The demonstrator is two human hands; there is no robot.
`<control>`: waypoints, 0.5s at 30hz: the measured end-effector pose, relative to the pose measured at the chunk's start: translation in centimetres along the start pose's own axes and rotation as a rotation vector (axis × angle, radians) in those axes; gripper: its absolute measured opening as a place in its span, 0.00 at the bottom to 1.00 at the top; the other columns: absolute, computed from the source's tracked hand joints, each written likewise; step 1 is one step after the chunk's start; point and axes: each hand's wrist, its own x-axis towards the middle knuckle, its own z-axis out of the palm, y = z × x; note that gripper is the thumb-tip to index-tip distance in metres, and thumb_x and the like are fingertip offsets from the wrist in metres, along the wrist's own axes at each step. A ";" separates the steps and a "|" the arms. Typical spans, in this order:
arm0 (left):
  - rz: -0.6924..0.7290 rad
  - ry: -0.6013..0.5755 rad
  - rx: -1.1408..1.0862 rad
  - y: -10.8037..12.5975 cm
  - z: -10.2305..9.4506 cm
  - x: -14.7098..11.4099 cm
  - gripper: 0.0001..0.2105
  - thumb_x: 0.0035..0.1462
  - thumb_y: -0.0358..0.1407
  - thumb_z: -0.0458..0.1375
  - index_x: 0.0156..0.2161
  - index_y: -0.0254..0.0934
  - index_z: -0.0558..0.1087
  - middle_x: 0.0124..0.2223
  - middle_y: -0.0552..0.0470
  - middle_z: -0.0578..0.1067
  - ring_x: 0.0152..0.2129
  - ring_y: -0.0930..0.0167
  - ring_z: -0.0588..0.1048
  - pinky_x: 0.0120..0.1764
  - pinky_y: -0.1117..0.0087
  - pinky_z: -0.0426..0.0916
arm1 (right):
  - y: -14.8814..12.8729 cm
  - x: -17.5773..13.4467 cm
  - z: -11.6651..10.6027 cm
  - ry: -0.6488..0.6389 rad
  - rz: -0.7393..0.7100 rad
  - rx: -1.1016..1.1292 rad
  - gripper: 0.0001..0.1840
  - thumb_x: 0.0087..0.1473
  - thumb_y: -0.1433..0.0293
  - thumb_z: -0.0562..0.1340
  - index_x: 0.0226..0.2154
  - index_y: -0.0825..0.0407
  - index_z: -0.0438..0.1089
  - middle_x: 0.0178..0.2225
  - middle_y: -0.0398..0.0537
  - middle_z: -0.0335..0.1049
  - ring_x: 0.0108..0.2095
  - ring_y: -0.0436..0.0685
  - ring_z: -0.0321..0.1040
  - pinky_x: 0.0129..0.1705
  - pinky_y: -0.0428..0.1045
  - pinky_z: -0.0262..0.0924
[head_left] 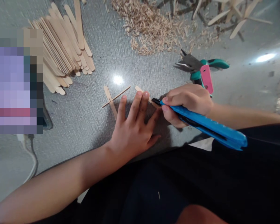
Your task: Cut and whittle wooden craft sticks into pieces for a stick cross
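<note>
My left hand [134, 124] lies flat with its fingers spread, pressing a wooden craft stick [139, 89] onto the table. Only the stick's rounded far end and a part near the blade show; my fingers cover the rest. In my right hand [186, 101] is a blue utility knife [214, 127], its dark tip touching the stick beside my left index finger. Just left of my left hand, two craft sticks joined in a cross [110, 100] rest on the table, one of them on edge. My left hand partly hides the lower end of that cross.
A pile of craft sticks [60, 46] lies at the upper left, by a blurred-out device with a white cable [34, 161]. Wood shavings [151, 31] are heaped at the far side. Green-handled pliers [193, 63] and a pink piece [206, 79] lie beyond my right hand. Crossed sticks [242, 18] stand at upper right.
</note>
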 end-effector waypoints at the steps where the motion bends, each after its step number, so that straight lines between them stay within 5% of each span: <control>1: 0.001 -0.005 0.006 0.0 0.0 0.0 0.44 0.68 0.58 0.72 0.81 0.43 0.70 0.86 0.28 0.61 0.83 0.36 0.62 0.82 0.28 0.52 | -0.1 0.2 0.0 0.034 -0.058 -0.004 0.03 0.71 0.66 0.64 0.45 0.39 0.70 0.28 0.38 0.79 0.22 0.57 0.74 0.26 0.53 0.66; 4: 0.012 -0.011 0.024 0.1 0.0 0.1 0.43 0.69 0.59 0.72 0.80 0.41 0.70 0.86 0.27 0.61 0.83 0.36 0.62 0.82 0.27 0.53 | -0.2 0.9 -0.2 0.064 -0.176 -0.009 0.11 0.66 0.71 0.64 0.46 0.38 0.67 0.26 0.35 0.73 0.19 0.58 0.67 0.24 0.54 0.62; 8: 0.033 0.023 0.051 0.1 -0.2 0.3 0.42 0.70 0.59 0.71 0.79 0.38 0.71 0.84 0.22 0.65 0.82 0.36 0.65 0.80 0.27 0.56 | 0.0 1.3 -0.2 0.002 -0.134 0.048 0.08 0.69 0.70 0.62 0.43 0.40 0.63 0.24 0.35 0.67 0.19 0.55 0.62 0.23 0.53 0.58; 15: 0.019 -0.028 0.007 -0.4 -0.6 0.3 0.42 0.69 0.58 0.72 0.80 0.43 0.69 0.86 0.27 0.61 0.83 0.36 0.63 0.82 0.30 0.52 | 0.8 0.1 0.2 0.009 -0.110 0.086 0.06 0.70 0.66 0.65 0.44 0.39 0.67 0.29 0.36 0.75 0.21 0.57 0.69 0.25 0.54 0.61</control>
